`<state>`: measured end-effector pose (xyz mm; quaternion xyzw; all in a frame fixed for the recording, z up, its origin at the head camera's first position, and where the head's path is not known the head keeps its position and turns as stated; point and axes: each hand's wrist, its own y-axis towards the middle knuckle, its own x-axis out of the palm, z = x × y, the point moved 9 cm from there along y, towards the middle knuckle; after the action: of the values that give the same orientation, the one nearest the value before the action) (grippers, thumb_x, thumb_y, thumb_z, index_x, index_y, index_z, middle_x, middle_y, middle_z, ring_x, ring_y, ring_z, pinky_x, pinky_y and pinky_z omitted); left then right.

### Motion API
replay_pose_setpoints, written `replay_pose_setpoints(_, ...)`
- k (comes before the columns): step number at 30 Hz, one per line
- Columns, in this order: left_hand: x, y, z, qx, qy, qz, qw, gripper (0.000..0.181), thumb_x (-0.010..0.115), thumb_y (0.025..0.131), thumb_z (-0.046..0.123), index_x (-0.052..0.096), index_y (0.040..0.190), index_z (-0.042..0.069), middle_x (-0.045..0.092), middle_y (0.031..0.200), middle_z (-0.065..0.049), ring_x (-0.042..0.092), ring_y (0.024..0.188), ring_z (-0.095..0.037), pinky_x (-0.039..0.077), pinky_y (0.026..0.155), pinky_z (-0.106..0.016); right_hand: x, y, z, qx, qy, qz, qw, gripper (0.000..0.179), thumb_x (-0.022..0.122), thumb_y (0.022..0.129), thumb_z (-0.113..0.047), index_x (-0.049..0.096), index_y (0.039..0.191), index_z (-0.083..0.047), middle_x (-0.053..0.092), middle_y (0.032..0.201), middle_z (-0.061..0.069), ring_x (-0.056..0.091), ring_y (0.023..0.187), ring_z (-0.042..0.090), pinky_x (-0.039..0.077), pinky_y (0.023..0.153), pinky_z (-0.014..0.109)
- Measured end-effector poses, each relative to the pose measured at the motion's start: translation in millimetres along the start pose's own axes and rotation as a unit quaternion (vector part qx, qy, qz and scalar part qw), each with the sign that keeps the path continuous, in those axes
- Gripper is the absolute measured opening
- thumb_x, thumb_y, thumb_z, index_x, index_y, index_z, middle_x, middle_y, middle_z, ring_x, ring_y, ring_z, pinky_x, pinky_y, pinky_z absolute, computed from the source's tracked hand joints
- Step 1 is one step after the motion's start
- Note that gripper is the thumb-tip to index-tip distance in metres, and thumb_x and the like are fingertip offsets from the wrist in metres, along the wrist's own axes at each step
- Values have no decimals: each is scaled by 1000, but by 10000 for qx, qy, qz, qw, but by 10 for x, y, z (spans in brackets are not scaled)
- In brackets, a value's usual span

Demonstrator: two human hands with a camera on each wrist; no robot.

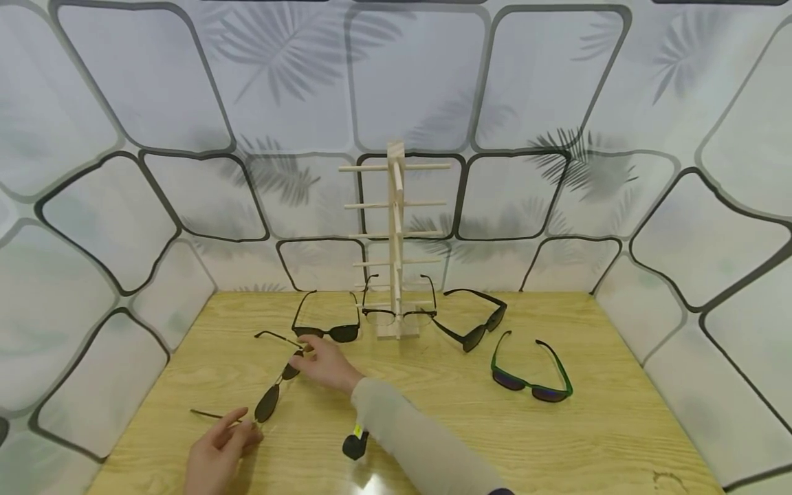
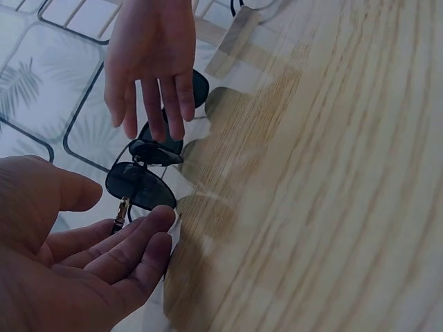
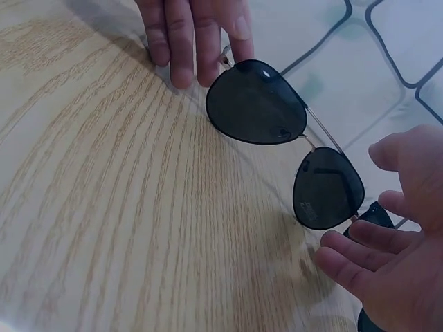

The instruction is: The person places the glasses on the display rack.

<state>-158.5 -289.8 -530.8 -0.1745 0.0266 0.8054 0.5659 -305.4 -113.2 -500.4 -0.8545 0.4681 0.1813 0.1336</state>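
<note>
A pair of aviator sunglasses (image 1: 267,403) with dark lenses and a thin metal frame stands on the table's left part, arms unfolded. My left hand (image 1: 219,450) is at the near hinge. In the left wrist view, its thumb stays apart from the loosely bent fingers (image 2: 142,249), with the hinge (image 2: 123,207) between them. At the far hinge is my right hand (image 1: 328,368). In the right wrist view, its fingers (image 3: 356,252) reach out beside the lens (image 3: 329,188), thumb spread away. Whether fingertips touch the frame is hard to tell.
A wooden display rack (image 1: 396,227) with crossbars stands at the back, clear-lens glasses (image 1: 380,317) low on it. Black sunglasses (image 1: 343,333) lie left of it. On its right are another black pair (image 1: 474,338) and a green-framed pair (image 1: 547,394). Patterned walls (image 1: 421,82) enclose the table.
</note>
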Motion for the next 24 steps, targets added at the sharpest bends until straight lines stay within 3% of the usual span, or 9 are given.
replay_pose_setpoints(5,15,1,-5,-50,102,6,9999,50,60,109,20,53,145,-13,80,108,-18,75,78,-1,62,74,-19,8,19,13,-10,-86,98,9999,54,62,107,-37,54,153,-10,63,143,12,66,121,25,58,93,36)
replay_pose_setpoints(13,8,-7,-5,-106,26,59,9999,48,60,109,18,54,144,-14,79,110,-22,76,78,-2,62,74,-20,60,29,25,-49,-198,76,9998,54,61,107,-37,55,153,-10,63,145,12,67,124,27,57,99,35)
replay_pose_setpoints(24,3,8,-34,-368,-7,-21,9993,49,59,109,18,53,147,-11,80,109,-16,77,80,-4,62,76,-20,35,22,19,70,-104,151,9998,49,62,107,-37,64,144,-7,69,139,9,69,123,24,59,95,30)
